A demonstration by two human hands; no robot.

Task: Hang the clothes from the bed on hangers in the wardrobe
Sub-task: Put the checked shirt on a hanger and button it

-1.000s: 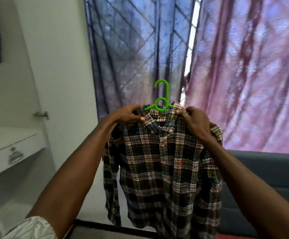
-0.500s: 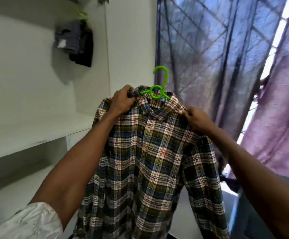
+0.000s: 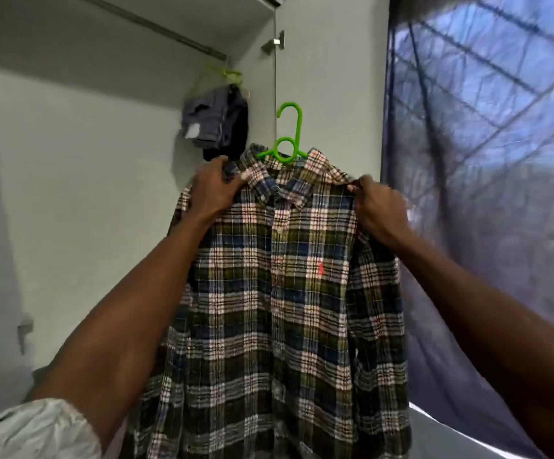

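Head view shows the white open wardrobe (image 3: pixel 70 160) behind a soft, light checked flannel shirt (image 3: pixel 278 293) on a green plastic hanger (image 3: pixel 285 154), left hand (image 3: pixel 214 190) and right hand (image 3: pixel 379 207) pinching its 2 shoulders, likely best held there.

Bare forearms, a rolled-up white sleeve (image 3: pixel 37 429) at the left elbow

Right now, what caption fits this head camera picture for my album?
Both hands, left and right, lift a plaid shirt on a green hanger toward the wardrobe rail.
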